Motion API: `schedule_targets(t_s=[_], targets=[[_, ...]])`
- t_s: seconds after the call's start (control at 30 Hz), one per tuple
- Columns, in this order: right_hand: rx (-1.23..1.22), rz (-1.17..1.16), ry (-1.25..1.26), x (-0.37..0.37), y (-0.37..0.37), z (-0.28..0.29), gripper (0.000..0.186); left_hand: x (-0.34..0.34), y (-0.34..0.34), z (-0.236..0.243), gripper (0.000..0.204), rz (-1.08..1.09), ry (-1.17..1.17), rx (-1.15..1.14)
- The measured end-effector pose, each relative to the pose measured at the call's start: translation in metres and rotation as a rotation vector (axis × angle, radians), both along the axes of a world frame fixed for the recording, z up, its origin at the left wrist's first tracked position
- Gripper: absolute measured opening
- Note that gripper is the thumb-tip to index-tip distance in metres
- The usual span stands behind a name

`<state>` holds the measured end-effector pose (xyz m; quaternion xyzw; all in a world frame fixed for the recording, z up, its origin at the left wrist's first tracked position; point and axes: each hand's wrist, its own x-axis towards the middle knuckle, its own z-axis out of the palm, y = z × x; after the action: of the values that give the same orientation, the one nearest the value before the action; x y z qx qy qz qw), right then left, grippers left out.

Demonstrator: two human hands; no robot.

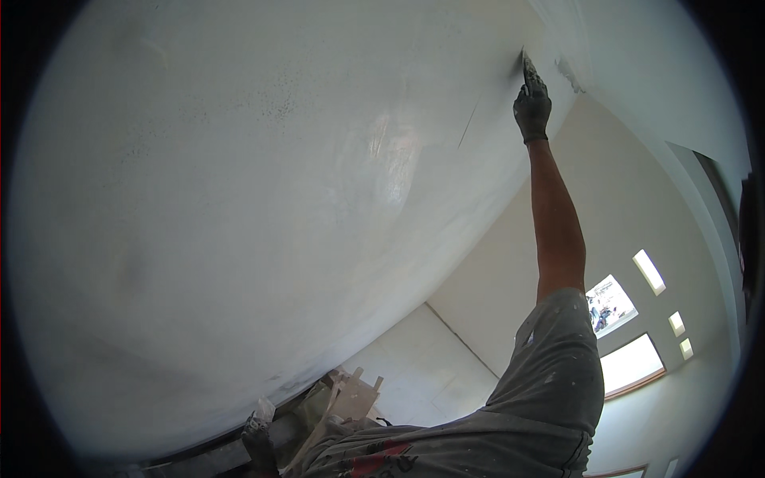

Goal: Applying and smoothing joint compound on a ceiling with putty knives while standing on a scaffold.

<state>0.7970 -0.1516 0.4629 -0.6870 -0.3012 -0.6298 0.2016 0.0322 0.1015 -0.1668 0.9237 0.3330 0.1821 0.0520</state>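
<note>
My right arm reaches up to the far right, and my right hand [532,115], in a dark glove, is closed round a plastering trowel [529,70]. The trowel is seen nearly edge-on, its blade against the pale plastered wall [263,207], close to the corner at the top. Low on the left is my left hand [257,436], also in a dark, plaster-smeared glove, its fingers looking closed. A whitish lump [264,409] shows at its fingertips; what the hand grips cannot be made out.
Wet-looking sheen [394,159] and dark speckles [275,103] mark the wall. Wooden boards [355,394] stand below, beside my body. Off to the right are bright window openings [633,366] and a curved ceiling edge [701,199]. Pale floor [430,362] lies far below.
</note>
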Motion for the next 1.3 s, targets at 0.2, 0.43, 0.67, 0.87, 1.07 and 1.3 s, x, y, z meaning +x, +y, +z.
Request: schedule_targets(t_s=[0.2, 0.43, 0.67, 0.87, 1.07, 1.3], targets=[[-0.126, 0.175, 0.114, -0.017, -0.026, -0.091, 0.057, 0.001, 0.000, -0.029, 0.044, -0.082, 0.024, -0.123], [-0.076, 0.083, -0.121, -0.001, -0.051, 0.051, 0.030, 0.027, 0.009, 0.032, 0.041, -0.091, 0.088, -0.065], [-0.140, 0.130, -0.035, -0.001, -0.045, -0.013, 0.034, 0.018, -0.008, 0.017, 0.034, 0.006, 0.088, -0.269], [-0.197, 0.187, 0.119, -0.009, -0.041, -0.139, 0.046, 0.002, -0.013, 0.012, 0.033, -0.081, 0.318, -0.281], [0.016, 0.216, 0.426, -0.049, 0.001, -0.238, 0.053, 0.002, 0.001, 0.015, 0.048, -0.040, 0.290, -0.348], [0.765, 0.960, 1.254, -0.101, 0.030, -0.192, 0.028, 0.014, 0.000, 0.054, 0.036, -0.194, 0.060, -0.158]])
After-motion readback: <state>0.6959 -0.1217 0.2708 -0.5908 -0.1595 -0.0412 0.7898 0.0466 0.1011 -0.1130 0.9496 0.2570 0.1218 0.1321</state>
